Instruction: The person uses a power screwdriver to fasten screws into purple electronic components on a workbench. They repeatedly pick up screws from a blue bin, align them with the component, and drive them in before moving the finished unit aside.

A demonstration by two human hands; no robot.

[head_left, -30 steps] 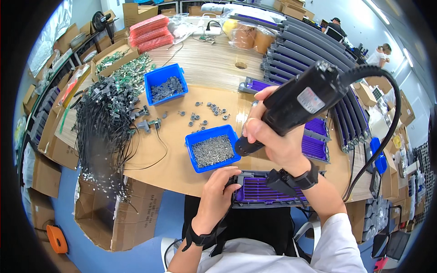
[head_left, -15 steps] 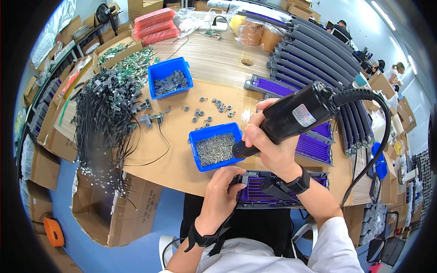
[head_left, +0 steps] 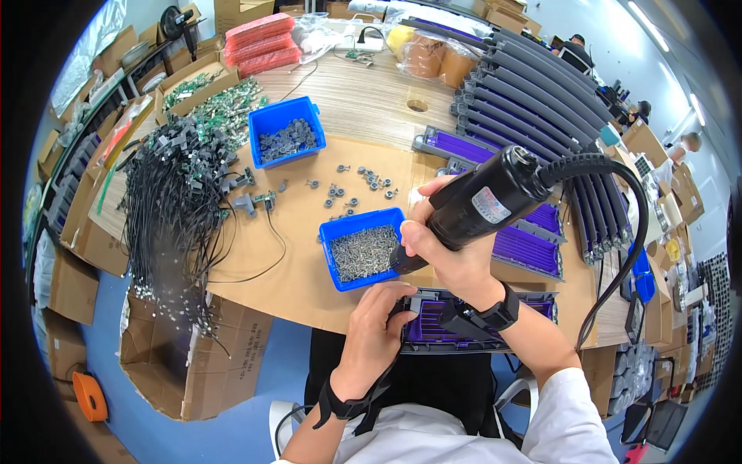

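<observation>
My right hand (head_left: 456, 255) is wrapped round a black electric screwdriver (head_left: 487, 203), held tilted with its cable running off to the right. The screwdriver's nose is at the right rim of a blue bin (head_left: 328, 267) of small metal screws (head_left: 362, 254); its bit is hidden. At the near table edge, my left hand (head_left: 379, 317) has thumb and fingers closed on the left end of a long grey and purple slatted part (head_left: 433, 329). My right wrist covers some of that part.
Another blue bin (head_left: 267, 158) holds grey round pieces, with several more scattered on the cardboard sheet (head_left: 309, 224). A bundle of black cables (head_left: 166, 209) hangs over the left edge. Grey-purple strips (head_left: 533, 93) are stacked at the right. An open carton (head_left: 224, 371) stands below.
My right hand and the screwdriver have shifted slightly left and toward me, by the screw bin's right rim. My left hand has stayed on the slatted part.
</observation>
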